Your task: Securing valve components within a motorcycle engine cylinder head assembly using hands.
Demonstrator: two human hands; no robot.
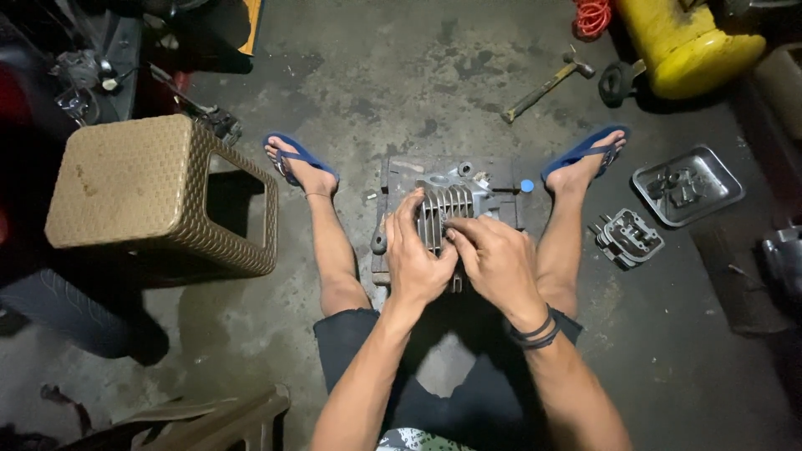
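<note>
A grey finned metal engine cylinder head rests on a dark metal slab on the concrete floor between my legs. My left hand wraps around its left side, fingers over the fins. Pressing against its near right side is my right hand, fingertips on the fins; black bands circle that wrist. I cannot tell whether a small tool is in the right hand. A small blue cap lies on the slab's right end.
A tan woven plastic stool stands at left. A metal tray of parts and another engine part lie at right. A hammer and a yellow tank are farther back. My feet wear blue sandals.
</note>
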